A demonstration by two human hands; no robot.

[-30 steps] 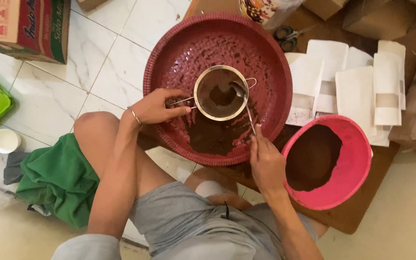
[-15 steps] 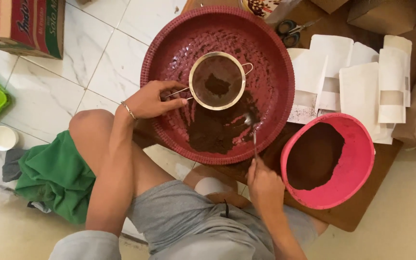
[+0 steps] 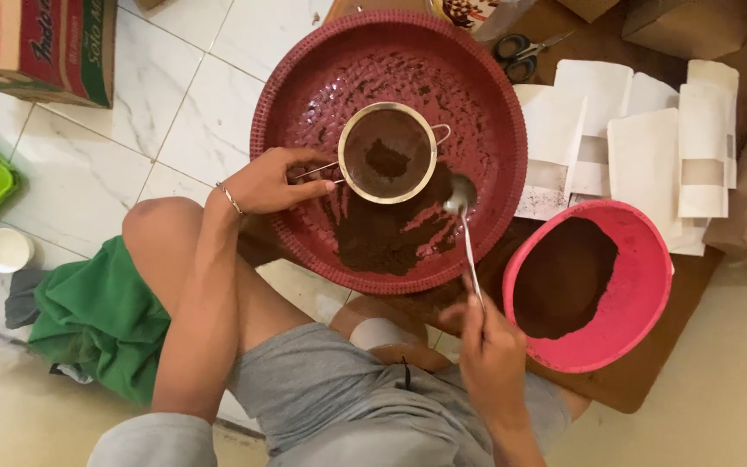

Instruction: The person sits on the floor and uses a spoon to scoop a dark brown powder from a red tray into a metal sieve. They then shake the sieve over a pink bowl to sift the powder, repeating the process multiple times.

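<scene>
Pinching a spoon, the right hand sits near white pouches, perhaps 5.

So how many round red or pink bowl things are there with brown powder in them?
2. The big dark red tray lies at the top middle, under the sieve. The smaller pink bowl sits to its lower right, beside the right hand. None seems hidden.

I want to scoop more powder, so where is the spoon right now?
In the head view, the spoon is in the right hand, its bowl over the right rim area of the dark red tray, just right of the sieve.
</scene>
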